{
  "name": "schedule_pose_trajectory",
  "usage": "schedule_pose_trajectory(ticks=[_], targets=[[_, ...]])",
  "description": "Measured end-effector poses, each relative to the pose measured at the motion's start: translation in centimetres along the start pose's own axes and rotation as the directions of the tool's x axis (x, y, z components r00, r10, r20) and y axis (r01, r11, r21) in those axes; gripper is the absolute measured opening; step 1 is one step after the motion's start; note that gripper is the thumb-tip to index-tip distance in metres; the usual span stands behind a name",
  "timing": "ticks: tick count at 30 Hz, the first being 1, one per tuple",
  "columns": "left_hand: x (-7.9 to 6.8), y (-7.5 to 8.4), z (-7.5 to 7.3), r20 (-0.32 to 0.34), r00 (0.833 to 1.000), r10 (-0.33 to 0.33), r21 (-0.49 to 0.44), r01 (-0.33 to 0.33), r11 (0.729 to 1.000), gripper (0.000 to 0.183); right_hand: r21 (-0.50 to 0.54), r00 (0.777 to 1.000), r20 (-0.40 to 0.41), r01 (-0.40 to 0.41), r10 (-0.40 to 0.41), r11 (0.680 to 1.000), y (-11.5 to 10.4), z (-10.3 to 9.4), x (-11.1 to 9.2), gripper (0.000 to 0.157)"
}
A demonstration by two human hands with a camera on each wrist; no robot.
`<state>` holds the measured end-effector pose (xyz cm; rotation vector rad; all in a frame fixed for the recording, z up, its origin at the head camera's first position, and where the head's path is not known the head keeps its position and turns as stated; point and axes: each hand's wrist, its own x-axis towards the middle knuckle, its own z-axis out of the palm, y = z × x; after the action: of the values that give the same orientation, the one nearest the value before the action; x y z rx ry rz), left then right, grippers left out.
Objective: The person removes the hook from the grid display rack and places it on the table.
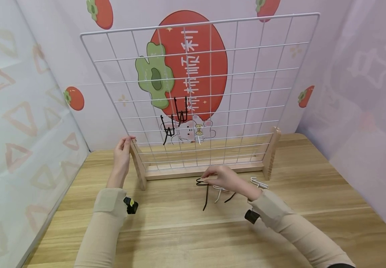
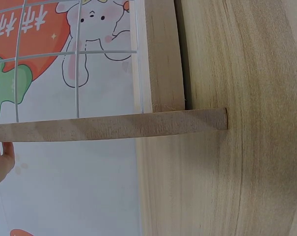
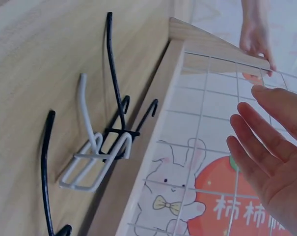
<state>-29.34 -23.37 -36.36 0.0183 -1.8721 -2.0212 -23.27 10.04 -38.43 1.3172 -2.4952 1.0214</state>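
My left hand [image 1: 122, 150] grips the upper end of the stand's left wooden upright [image 1: 137, 163]; in the left wrist view only some of its fingers [image 2: 8, 150] show at the wood. My right hand [image 3: 273, 157] has its fingers spread apart with nothing between them. It hovers over the loose hooks in front of the stand. Nearest to it lie a black wire hook [image 1: 207, 197] and a white wire hook [image 3: 96, 162], overlapping in the right wrist view. Another black hook [image 3: 47, 172] lies beside them, partly hidden in the head view by my right hand.
A white wire grid [image 1: 243, 72] leans back in the wooden stand. Two black hooks [image 1: 181, 113] and a white hook [image 1: 198, 139] hang on it. Another white hook [image 1: 259, 183] lies by the right upright [image 1: 271, 154]. Printed cloth [image 1: 263, 89] hangs behind the wooden table [image 1: 166, 230].
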Motion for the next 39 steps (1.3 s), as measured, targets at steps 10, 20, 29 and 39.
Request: schedule_pose_trajectory(ticks=[10, 20, 29, 39], targets=[[0.0, -0.1, 0.0, -0.002, 1.0, 0.016, -0.032, -0.016, 0.999, 0.014, 0.019, 0.995, -0.092, 0.037, -0.035, 0.999, -0.4, -1.4, 0.2, 0.012], [0.0, -0.1, 0.0, 0.001, 1.0, 0.018, -0.022, -0.018, 1.0, 0.014, -0.046, 0.952, -0.266, 0.143, -0.15, 0.989, -0.5, -2.7, 0.9, 0.017], [0.0, 0.0, 0.1, 0.003, 1.0, 0.019, -0.041, -0.019, 0.999, 0.014, -0.086, 0.921, -0.351, 0.15, -0.17, 0.985, -0.7, -3.6, 1.5, 0.018], [0.0, 0.0, 0.0, -0.002, 1.0, 0.005, 0.0, -0.005, 1.0, 0.014, -0.092, 0.891, -0.41, 0.169, -0.192, 0.981, -0.8, -4.1, 2.5, 0.021]])
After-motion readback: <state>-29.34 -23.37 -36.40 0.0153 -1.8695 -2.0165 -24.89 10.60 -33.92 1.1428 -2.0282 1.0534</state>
